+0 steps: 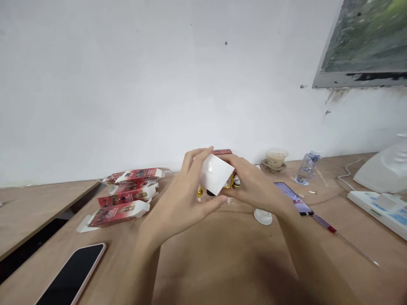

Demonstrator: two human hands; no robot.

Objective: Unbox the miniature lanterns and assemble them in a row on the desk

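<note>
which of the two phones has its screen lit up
The phone beside the right hand, near the water bottle; the pink-edged phone at lower left is dark.

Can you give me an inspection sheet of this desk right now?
Surface: light brown wooden table.
Job's things: small white-and-red cardboard box, held above the table.
Clutter: flat red cartons left; black phone; second phone; clear plastic bottle; lidded cup; red-handled tool.
Grippers: left hand and right hand both grip the box.
Cables: white cable, far right.
Surroundings: white wall; framed picture.
</note>
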